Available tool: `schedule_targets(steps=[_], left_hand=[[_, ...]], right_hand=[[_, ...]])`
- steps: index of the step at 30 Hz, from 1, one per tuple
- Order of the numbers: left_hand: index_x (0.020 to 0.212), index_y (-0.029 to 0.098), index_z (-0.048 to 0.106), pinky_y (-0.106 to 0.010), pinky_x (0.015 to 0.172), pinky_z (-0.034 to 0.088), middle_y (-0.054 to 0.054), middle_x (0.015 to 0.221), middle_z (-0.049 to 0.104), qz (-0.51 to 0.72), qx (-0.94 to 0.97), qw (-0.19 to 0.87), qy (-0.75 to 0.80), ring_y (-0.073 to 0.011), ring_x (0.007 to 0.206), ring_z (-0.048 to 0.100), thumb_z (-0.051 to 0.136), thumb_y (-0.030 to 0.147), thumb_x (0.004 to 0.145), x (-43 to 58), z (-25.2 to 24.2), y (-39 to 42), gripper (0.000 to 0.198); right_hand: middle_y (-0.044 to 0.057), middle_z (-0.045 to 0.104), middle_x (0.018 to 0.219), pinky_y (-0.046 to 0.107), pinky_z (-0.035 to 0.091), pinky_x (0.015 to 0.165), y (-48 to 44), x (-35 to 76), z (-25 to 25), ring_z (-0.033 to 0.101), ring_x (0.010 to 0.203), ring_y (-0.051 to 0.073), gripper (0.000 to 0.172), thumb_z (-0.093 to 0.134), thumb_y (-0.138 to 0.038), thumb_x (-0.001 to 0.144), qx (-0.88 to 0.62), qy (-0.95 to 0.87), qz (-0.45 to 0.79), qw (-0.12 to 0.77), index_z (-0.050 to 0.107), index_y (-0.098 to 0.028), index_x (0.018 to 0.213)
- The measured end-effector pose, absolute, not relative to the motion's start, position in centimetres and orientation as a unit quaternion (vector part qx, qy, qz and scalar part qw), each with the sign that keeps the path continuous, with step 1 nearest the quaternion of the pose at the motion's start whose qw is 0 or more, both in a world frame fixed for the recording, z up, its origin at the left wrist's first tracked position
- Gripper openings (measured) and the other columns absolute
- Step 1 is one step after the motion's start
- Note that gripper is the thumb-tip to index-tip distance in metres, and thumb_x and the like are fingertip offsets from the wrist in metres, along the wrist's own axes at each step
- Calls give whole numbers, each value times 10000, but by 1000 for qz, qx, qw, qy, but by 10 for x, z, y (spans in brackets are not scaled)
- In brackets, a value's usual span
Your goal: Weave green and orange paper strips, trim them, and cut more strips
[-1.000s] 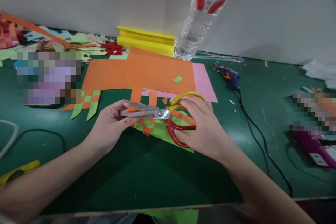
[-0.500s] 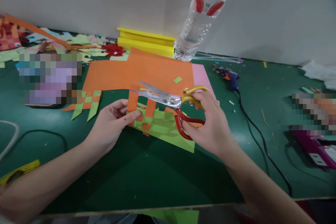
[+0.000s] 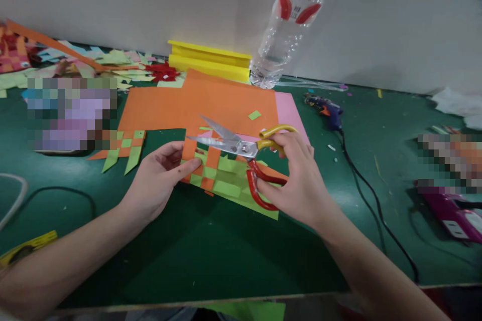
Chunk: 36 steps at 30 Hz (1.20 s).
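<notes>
My left hand (image 3: 161, 180) pinches the left end of a woven paper piece (image 3: 229, 183), made of green paper with orange strips laced through slits. Two orange strips stick up past its upper edge. In my right hand (image 3: 301, 175) is a pair of scissors (image 3: 241, 148) with one yellow and one red handle. Its blades are parted and point left, lying at the upright orange strips just above the weave. Whether the paper is between the blades I cannot tell. A finished-looking orange and green woven piece (image 3: 128, 148) lies left of my left hand.
Orange paper (image 3: 158, 105) and pink paper (image 3: 289, 110) lie behind the hands. A water bottle (image 3: 278, 40) stands by a yellow folded strip (image 3: 211, 65). On the right are a blue glue gun (image 3: 329, 113) with its cord and a purple device (image 3: 448, 208). Paper scraps (image 3: 124, 57) heap at the back left.
The scissors have shifted slightly left and down, and their blades and handles are spread wider. My left hand keeps its pinch on the woven paper almost unmoved.
</notes>
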<state>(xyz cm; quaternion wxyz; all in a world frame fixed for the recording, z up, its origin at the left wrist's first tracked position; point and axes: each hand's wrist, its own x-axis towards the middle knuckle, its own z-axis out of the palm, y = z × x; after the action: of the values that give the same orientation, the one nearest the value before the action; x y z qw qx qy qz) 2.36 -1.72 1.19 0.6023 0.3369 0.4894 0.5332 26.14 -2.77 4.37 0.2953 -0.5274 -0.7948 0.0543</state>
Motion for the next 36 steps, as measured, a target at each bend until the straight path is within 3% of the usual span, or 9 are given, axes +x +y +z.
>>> schedule_targets(steps=[5,9,14,22,36], left_hand=[[906,194,646,-170,583,531,75,657,625,551,320,575,514,-98,622,648,846,91,494,23,9,-16,469],[876,204,631,-147,494,506,85,644,588,548,323,587,500,-89,578,628,772,32,471,23,8,-17,462],[851,199,657,-110,539,528,54,791,672,543,325,604,485,-86,699,672,725,-14,467,24,12,-19,444],[908,208,663,-101,524,519,78,598,674,527,327,625,473,-89,595,693,774,3,506,23,13,-19,465],[910,222,668,-154,600,544,58,663,742,500,377,619,474,-115,639,717,809,78,593,23,9,-21,376]], right_hand=[[136,562,1161,486,382,932,-31,258,38,510,1166,338,495,625,-342,738,-506,-826,40,244,413,-210,1166],[132,566,1133,478,378,924,-32,255,35,517,1133,334,491,623,-347,741,-501,-833,19,233,420,-205,1164],[128,563,1128,469,381,913,-31,255,35,518,1113,329,482,629,-352,733,-505,-835,15,219,439,-198,1148],[125,561,1150,473,377,919,-31,256,34,514,1127,332,513,641,-367,738,-499,-838,32,217,437,-212,1183],[132,563,1142,450,382,930,-33,256,34,517,1118,309,518,644,-370,741,-495,-840,25,219,454,-177,1182]])
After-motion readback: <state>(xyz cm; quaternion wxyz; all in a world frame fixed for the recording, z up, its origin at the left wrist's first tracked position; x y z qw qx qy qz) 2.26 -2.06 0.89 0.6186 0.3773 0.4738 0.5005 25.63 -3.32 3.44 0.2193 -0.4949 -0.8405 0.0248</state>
